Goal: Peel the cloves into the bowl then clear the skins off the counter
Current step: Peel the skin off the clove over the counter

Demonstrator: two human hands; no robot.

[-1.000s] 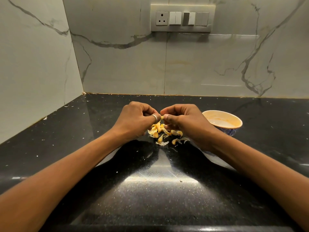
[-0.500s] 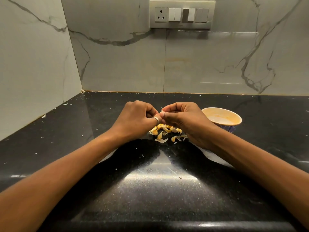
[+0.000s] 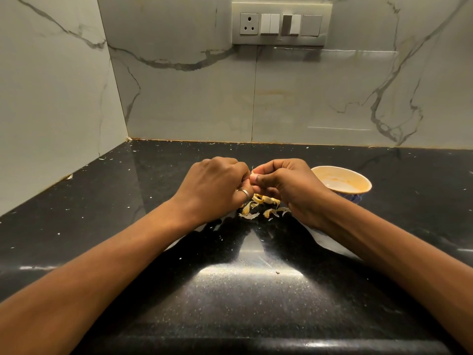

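My left hand [image 3: 215, 185] and my right hand [image 3: 286, 185] meet fingertip to fingertip above the black counter [image 3: 230, 290]. Between them they pinch a small garlic clove [image 3: 254, 172], mostly hidden by my fingers, with a thin bit of skin sticking up. A ring sits on a left finger. Under the hands lies a small heap of yellowish skins [image 3: 261, 207]. To the right of my right hand stands a pale bowl [image 3: 358, 176] with a blue outside; what lies inside I cannot make out.
Marble walls close off the back and the left side of the counter, forming a corner. A switch panel [image 3: 281, 23] with a socket hangs on the back wall. Tiny white skin flecks are scattered over the counter.
Both hands stay together over the skins, fingers working the clove. The view has shifted slightly; a strip of skin now sticks up between the fingertips.
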